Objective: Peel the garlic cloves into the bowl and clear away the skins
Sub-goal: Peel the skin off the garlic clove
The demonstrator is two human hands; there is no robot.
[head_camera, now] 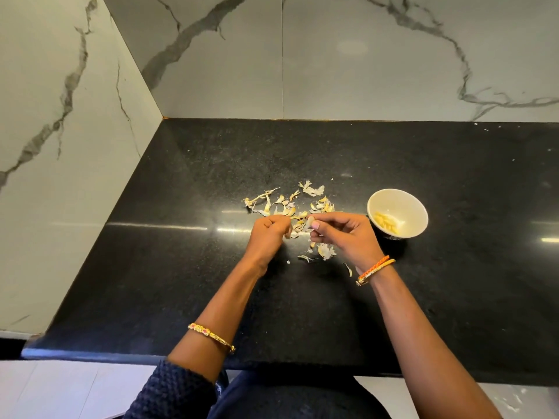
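1. Garlic clove [309, 222]: it is small and pale, and the right hand [348, 237] pinches it between thumb and fingers, above the black counter [453, 267].
2. The left hand [267, 237] is just beside the right one, and its fingertips come close to the clove. Its fingers are curled, and something small and pale shows under them, probably a piece of skin; I cannot tell if the hand really holds it.
3. The garlic skins [290, 204] lie scattered on the counter, most of them just behind the two hands, in a loose band from left to right. They are white and yellowish, thin and curled.
4. A smaller group of skins [325, 251] lies under and near the right hand, and one single piece [348, 269] lies near the right wrist.
5. The bowl [414, 204] is white and round and stands upright on the counter, to the right of the right hand and near it, but not touching it.
6. Inside the bowl, at the bottom, there are several peeled cloves [385, 223], pale yellow, lying together.
7. On the right wrist there are bangles [375, 269], orange and gold. On the left forearm there is a gold bangle [211, 337], further up, near a dark blue sleeve [175, 388].
8. Behind the counter and at its left side stand walls of white marble tile [363, 55] with grey veins.
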